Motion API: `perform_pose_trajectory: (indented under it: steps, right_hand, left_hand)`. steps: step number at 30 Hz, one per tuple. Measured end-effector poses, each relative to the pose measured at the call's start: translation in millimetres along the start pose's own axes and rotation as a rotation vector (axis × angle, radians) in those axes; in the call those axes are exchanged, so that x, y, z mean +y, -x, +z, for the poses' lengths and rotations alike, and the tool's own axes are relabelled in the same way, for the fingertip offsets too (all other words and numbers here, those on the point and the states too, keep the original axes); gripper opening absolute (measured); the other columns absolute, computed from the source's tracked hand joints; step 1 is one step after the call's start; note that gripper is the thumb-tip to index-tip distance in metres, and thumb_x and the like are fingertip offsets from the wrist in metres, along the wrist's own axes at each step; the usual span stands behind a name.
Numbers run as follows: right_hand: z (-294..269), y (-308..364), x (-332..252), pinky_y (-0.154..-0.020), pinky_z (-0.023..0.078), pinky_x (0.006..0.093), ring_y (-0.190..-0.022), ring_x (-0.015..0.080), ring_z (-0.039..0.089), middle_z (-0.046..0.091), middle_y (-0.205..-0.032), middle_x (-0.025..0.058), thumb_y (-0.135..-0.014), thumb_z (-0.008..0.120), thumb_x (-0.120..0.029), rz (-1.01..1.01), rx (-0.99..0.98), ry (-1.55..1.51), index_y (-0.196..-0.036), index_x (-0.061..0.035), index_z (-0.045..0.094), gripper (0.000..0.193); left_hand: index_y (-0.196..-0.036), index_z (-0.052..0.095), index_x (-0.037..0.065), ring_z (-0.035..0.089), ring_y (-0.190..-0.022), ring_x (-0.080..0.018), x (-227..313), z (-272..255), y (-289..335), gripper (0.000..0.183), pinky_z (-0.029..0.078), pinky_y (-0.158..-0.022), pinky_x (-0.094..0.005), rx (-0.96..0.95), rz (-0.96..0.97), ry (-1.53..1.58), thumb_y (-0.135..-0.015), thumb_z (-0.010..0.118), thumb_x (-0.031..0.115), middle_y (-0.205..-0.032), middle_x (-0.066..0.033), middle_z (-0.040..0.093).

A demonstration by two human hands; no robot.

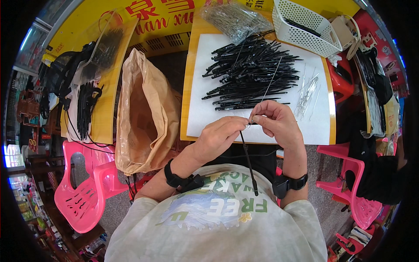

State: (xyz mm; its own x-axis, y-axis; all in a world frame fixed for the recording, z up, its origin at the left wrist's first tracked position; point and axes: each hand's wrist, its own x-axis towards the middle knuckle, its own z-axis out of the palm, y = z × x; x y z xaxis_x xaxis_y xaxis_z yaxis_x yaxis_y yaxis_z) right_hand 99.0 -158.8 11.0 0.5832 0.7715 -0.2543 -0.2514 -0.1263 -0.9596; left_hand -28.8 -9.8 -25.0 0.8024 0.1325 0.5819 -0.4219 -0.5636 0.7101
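Observation:
Over the near edge of the white sheet (198, 100), my two hands meet fingertip to fingertip. My left hand (220, 134) is pinched closed on the upper end of a thin black strip (247, 159), which hangs down in front of my shirt. Close against it, my right hand (281, 124) has thumb and forefinger closed on a thin metal wire (273, 78) that slants up over the pile. The fingers partly hide where wire and strip meet. A large heap of similar black strips (248, 74) lies just beyond, with several loose silver wires (307, 96) to its right.
A clear bag of wires (235, 19) and a white perforated basket (301, 32) stand at the back. Left of the table is an open brown paper-like sack (166, 100). Pink chairs (80, 192) flank me, and another table (102, 122) bears more black strips. Someone in dark clothes is at right.

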Motion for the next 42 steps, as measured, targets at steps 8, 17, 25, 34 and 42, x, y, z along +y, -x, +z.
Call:
perform_pose_trajectory:
  steps: [8, 17, 25, 34, 42]
  right_hand:
    - [-1.4, -1.4, 4.5, -0.038, 0.030, 0.0149, -0.046, 0.0006, 0.042, 0.062, -0.074, 0.0037, -0.082, 0.062, 0.001, 0.010, -0.029, -0.054, -0.090, 0.0021, 0.061, 0.009]
    - [-1.7, -5.1, 9.4, -0.038, 0.030, 0.0145, -0.046, 0.0008, 0.041, 0.063, -0.076, 0.0050, -0.082, 0.061, 0.001, 0.001, -0.009, -0.121, -0.090, 0.0025, 0.060, 0.007]
    - [15.1, -1.9, 13.2, -0.042, 0.036, 0.0168, -0.051, 0.0032, 0.046, 0.064, -0.082, 0.0073, -0.084, 0.060, 0.001, -0.213, 0.240, -0.151, -0.089, 0.0018, 0.058, 0.006]
    - [18.6, 2.6, 18.6, -0.065, 0.049, 0.0227, -0.070, 0.0119, 0.062, 0.063, -0.082, 0.0073, -0.086, 0.059, -0.001, -0.298, 0.253, -0.183, -0.093, 0.0026, 0.059, 0.008]
    - [10.5, 17.2, 26.6, -0.065, 0.049, 0.0239, -0.072, 0.0125, 0.061, 0.062, -0.086, 0.0069, -0.085, 0.061, -0.001, -0.233, 0.049, -0.181, -0.090, 0.0005, 0.059, 0.005]
  left_hand:
    - [-0.090, 0.058, 0.001, 0.066, -0.086, -0.0250, 0.4, -1.4, 0.2, 0.024, 0.054, -0.073, -0.0300, -0.017, 0.008, 0.001, -0.071, 0.062, -0.014, -0.093, -0.0130, 0.066]
    - [-0.090, 0.058, 0.000, 0.066, -0.085, -0.0247, -3.3, -2.0, 1.1, 0.025, 0.054, -0.072, -0.0299, -0.010, 0.050, -0.029, -0.070, 0.063, -0.014, -0.093, -0.0131, 0.066]
    - [-0.093, 0.060, -0.001, 0.065, -0.086, -0.0202, -3.0, -2.1, -4.1, 0.018, 0.053, -0.074, -0.0272, 0.030, -0.144, 0.067, -0.078, 0.062, -0.010, -0.094, -0.0121, 0.065]
    - [-0.101, 0.062, -0.003, 0.063, -0.082, -0.0167, -6.2, -5.9, -3.4, 0.018, 0.053, -0.075, -0.0276, -0.109, -0.741, 0.773, -0.083, 0.061, -0.005, -0.095, -0.0126, 0.064]
    - [-0.092, 0.060, -0.001, 0.063, -0.072, -0.0144, -14.1, -11.0, 2.4, 0.021, 0.050, -0.065, -0.0246, -0.308, -0.936, 1.238, -0.074, 0.071, -0.001, -0.084, -0.0089, 0.065]
